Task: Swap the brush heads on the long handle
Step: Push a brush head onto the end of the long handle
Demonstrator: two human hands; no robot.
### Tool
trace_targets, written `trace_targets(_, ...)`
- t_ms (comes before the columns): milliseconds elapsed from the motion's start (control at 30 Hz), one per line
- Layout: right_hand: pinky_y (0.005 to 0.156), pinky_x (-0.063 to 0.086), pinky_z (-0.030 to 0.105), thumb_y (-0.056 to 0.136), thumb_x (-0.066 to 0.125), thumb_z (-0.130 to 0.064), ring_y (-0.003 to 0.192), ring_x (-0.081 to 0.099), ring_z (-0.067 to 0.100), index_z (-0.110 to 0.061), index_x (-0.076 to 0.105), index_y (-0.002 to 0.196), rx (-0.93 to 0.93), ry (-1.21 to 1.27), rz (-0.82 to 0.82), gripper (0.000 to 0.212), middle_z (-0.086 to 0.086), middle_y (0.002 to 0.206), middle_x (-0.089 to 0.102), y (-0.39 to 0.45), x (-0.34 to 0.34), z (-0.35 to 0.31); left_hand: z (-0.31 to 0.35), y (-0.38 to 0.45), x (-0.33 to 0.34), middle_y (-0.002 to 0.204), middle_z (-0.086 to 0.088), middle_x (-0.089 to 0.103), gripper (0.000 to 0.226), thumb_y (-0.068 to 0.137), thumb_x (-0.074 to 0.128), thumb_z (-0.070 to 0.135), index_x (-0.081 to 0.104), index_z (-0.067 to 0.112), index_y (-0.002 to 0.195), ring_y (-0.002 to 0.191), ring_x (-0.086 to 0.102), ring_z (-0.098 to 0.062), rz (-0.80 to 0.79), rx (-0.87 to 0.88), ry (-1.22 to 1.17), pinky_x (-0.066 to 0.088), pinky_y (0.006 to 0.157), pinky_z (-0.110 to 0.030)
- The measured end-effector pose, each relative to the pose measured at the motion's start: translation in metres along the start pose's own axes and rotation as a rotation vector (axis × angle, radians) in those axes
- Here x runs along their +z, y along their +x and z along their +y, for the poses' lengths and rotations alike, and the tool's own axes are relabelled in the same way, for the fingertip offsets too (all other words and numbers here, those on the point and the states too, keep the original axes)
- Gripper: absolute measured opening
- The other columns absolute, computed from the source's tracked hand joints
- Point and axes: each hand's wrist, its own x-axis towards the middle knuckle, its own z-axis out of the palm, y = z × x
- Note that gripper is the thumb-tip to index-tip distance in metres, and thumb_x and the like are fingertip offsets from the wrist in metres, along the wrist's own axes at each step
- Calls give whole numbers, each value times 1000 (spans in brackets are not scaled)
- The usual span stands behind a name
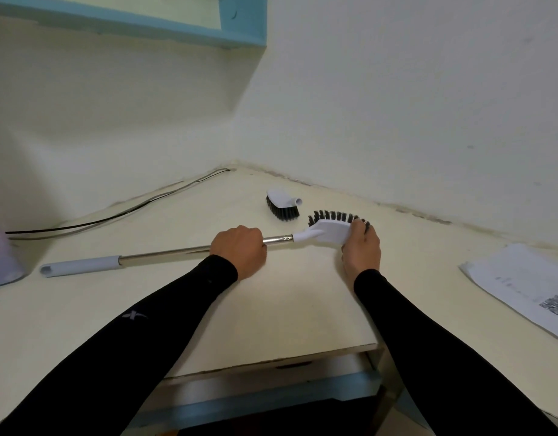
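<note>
Pale lilac plastic, blurred and cut off by the frame edge, marks an unidentifiable object [0, 250] at the far left of the cream table [271, 309]. Just right of it lies the grey grip end of the long handle [164, 253], whose steel shaft runs rightward and slightly away across the table. Behind the handle, a thin dark cable [120, 212] trails along the wall towards the table's back corner. Further right along the handle, the left hand [240, 248] grips the steel shaft, its fingers curled over the top of it, knuckles up. Both forearms wear black sleeves. Beyond the handle, near the back wall and well apart from the hands, a spare brush head [282, 205] sits on the table with its black bristles down and its white socket pointing right. At the handle's right end, the attached brush head [329, 231] is joined to the shaft by its white neck, its dark bristles pointing up and away from the person. The right hand [362, 250] holds this head at its far tip, fingers wrapped over the end of the white back. Far right of the handle, a printed sheet of paper [523, 278] lies flat on the table.
</note>
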Motion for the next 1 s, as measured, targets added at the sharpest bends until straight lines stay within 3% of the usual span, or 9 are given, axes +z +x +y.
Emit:
trace_targets(133,83,38,35,107,37,-40,96,57,30,-11,58,105,-1,8,-1,37,10,104,65,0,-1,-1,-2,17,-19,72,0,51,16,81,46,29,40,21,69,59,49,-17,-306,-27,-145,31,51,-29)
trace_targets(233,82,38,35,107,37,-41,94,56,30,-11,58,104,-6,6,-8,37,9,102,64,-1,-1,-1,-4,27,-36,69,0,54,12,75,54,26,47,17,72,51,46,-17,-574,-72,-289,31,47,-23)
trace_targets(300,82,38,35,107,37,-41,94,56,30,-11,58,104,-7,1,-10,38,7,100,64,-1,-1,0,-4,28,-41,66,-1,53,13,73,56,26,48,16,72,47,43,-18,-614,-81,-305,30,44,-21)
trace_targets(500,82,36,35,107,36,-40,96,56,30,-11,58,104,-3,2,10,37,8,101,64,1,0,0,-4,12,-24,76,1,52,15,81,50,31,42,22,72,64,49,-18,-296,-15,-174,31,54,-30)
trace_targets(667,82,35,34,106,35,-43,96,56,30,-13,58,104,2,5,17,37,6,101,64,1,0,0,6,-10,-4,76,-1,49,7,83,48,16,41,16,85,65,40,-27,146,112,-63,25,60,-35)
trace_targets(867,84,35,34,108,36,-41,99,56,31,-12,59,107,-5,-2,27,37,9,107,65,2,0,0,10,-15,5,72,-3,41,29,74,46,-2,45,11,101,61,34,-28,180,157,83,24,55,-35)
trace_targets(1000,83,36,34,108,37,-42,98,58,31,-11,59,107,-5,3,21,38,8,103,66,1,-1,1,8,-9,5,62,-2,40,21,72,47,-1,41,12,87,49,32,-26,111,158,102,14,45,-31)
